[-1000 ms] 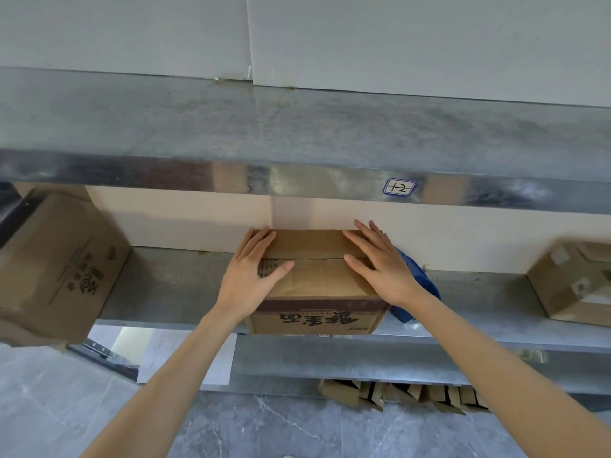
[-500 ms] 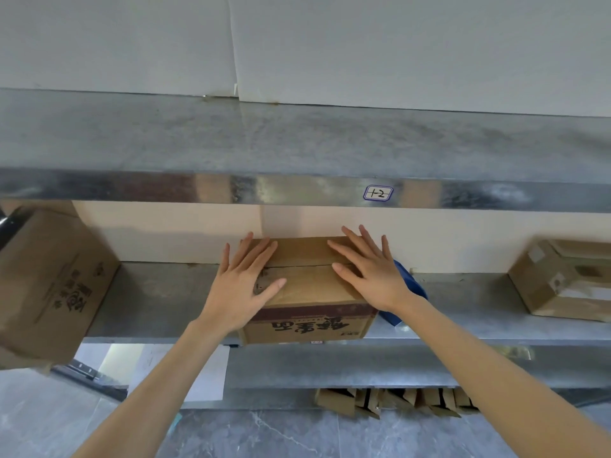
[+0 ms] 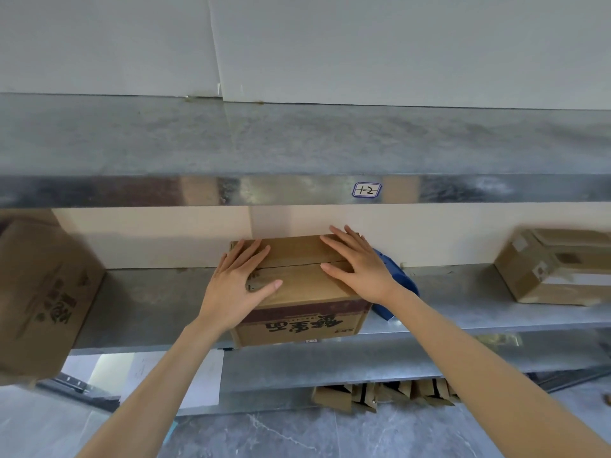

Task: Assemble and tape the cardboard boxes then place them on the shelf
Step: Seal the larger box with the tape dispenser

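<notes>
left grip point(image 3: 236, 285) and right grip point(image 3: 360, 269) released, fingers straight, palms flat on top of the box point(image 3: 301, 289). two grips, three boxes. pressed box sits under both, at the shelf point(image 3: 148, 302) front edge; second box point(image 3: 43, 292) at its 9 o'clock, third box point(image 3: 555, 272) at 3 o'clock, well apart.

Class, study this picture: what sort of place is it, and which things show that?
Probably a storeroom or packing area: long grey metal shelves, one marked with a small handwritten label, brown cardboard boxes on them, and folded cardboard pieces stacked below.
</notes>
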`<act>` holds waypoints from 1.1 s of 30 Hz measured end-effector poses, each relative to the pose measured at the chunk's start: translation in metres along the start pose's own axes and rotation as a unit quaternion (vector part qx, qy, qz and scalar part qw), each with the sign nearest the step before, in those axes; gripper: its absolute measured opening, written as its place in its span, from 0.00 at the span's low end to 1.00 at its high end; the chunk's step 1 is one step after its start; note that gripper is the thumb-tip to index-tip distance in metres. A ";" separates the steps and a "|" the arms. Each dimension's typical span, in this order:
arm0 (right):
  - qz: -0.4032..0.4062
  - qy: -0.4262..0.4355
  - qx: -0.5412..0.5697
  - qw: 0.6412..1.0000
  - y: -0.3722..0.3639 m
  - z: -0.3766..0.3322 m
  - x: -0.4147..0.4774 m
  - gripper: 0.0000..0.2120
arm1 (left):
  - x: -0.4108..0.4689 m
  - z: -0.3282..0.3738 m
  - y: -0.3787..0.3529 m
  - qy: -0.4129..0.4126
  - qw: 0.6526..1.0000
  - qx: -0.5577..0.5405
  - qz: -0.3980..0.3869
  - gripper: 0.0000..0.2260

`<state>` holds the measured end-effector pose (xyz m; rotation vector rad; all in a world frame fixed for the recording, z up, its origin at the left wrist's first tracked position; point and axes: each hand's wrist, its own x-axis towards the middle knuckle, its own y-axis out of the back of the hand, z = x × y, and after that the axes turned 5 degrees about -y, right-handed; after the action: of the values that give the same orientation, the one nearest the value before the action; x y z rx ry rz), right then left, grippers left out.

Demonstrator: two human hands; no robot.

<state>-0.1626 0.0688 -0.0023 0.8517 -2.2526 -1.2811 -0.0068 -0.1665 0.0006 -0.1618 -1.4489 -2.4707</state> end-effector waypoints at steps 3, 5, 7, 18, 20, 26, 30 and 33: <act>0.015 -0.034 0.092 0.995 -0.002 0.000 -0.001 0.26 | -0.001 0.000 -0.003 0.045 0.996 -0.065 0.031 0.31; 0.029 -0.058 0.142 0.988 -0.003 0.000 -0.001 0.26 | -0.001 -0.001 -0.004 0.059 0.991 -0.108 0.047 0.30; 0.038 -0.088 0.195 0.976 -0.003 0.000 -0.002 0.24 | 0.000 -0.002 -0.005 0.069 0.984 -0.156 0.058 0.30; 0.057 -0.138 0.220 0.964 -0.002 -0.002 -0.009 0.25 | -0.007 -0.011 -0.004 -0.023 0.996 -0.084 0.032 0.32; 0.058 -0.142 0.238 0.959 -0.002 -0.004 -0.009 0.24 | -0.005 -0.013 -0.003 -0.027 0.995 -0.097 0.019 0.35; 0.054 -0.156 0.272 0.948 -0.004 -0.010 -0.008 0.21 | 0.008 -0.027 0.007 -0.045 0.992 -0.117 -0.011 0.35; 0.040 -0.141 0.281 0.948 0.001 -0.013 -0.014 0.20 | 0.015 -0.039 0.019 -0.042 0.994 -0.098 -0.018 0.35; 0.027 -0.140 0.270 0.952 0.011 -0.015 -0.016 0.20 | 0.014 -0.044 0.025 -0.024 0.998 -0.054 0.015 0.33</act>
<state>-0.1451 0.0741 0.0136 0.8118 -2.9000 -0.8001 -0.0113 -0.2187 0.0036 -0.2641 -1.3203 -2.5376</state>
